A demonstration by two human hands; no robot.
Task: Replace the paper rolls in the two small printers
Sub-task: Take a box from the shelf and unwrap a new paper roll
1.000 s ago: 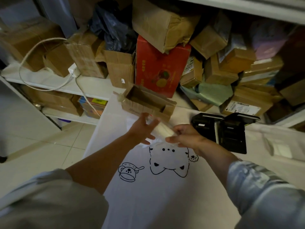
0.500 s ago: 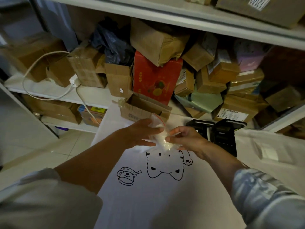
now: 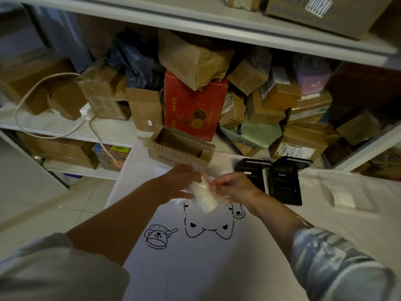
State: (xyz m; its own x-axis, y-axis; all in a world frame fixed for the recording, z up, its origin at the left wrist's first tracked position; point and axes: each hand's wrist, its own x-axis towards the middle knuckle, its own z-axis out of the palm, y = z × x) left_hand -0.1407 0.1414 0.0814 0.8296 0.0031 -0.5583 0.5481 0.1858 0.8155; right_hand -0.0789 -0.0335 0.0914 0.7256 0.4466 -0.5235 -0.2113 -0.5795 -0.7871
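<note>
Both hands (image 3: 235, 189) grip wrapped paper roll (image 3: 204, 197); wrap blurs its end.

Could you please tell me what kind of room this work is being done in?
Probably a storeroom or parcel room: white shelves crammed with cardboard boxes, some bearing shipping labels, and a cloth-covered table.

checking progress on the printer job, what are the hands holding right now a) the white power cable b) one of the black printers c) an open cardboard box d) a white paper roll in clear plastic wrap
d: both hands, left and right, grip the plastic-wrapped white paper roll above the cloth, with the black printers untouched behind them.
</note>
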